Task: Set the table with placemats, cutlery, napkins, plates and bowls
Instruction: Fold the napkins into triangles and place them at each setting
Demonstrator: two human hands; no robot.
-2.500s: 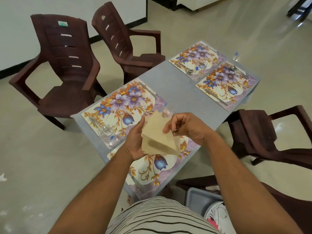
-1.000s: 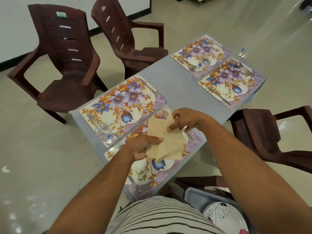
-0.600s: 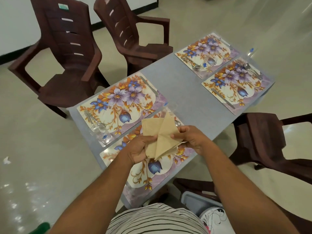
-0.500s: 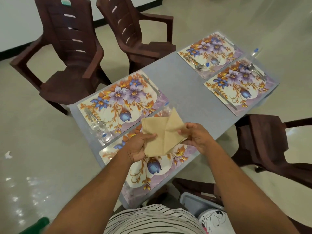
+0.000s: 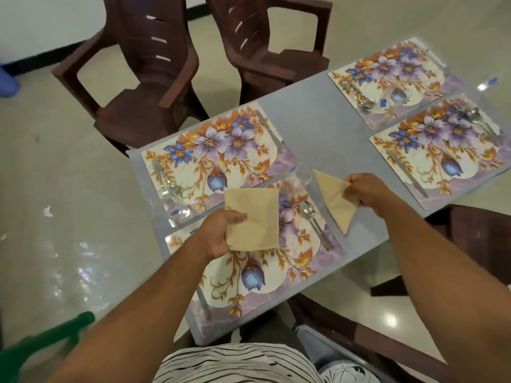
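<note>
Left hand (image 5: 218, 236) grips the napkin stack (image 5: 253, 218); right hand (image 5: 369, 192) pinches one napkin (image 5: 336, 200), best laid flat beside the near spoon (image 5: 308, 210).

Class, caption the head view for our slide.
Left hand holds square napkin; right hand pinches triangular napkin over table.

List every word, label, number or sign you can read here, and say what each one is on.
None can be read.
The placemats carry only flower patterns, no lettering.
The napkins held in the left hand and the napkin in the right hand are plain.
The plate at the bottom edge shows only a swirl drawing.
</note>
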